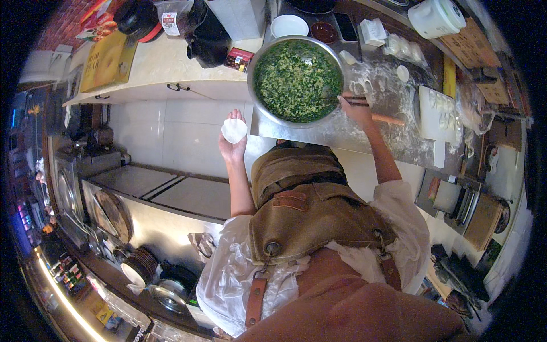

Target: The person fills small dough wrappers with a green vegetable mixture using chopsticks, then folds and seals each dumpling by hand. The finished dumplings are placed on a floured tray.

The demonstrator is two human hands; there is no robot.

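On the palm of my left hand, turned up, lies a round white dough wrapper; the fingers are extended beneath it, left of the steel counter. A large steel bowl full of chopped green filling stands at the counter's front edge. My right hand is at the bowl's right rim, closed around chopsticks, whose tips I cannot make out. A wooden rolling pin lies on the floured counter just right of that hand.
Behind the bowl are a white bowl, a dark red dish and a phone. At the right, a white board holds several dumplings. Loose dough pieces lie on the counter. A yellow box stands at the upper left.
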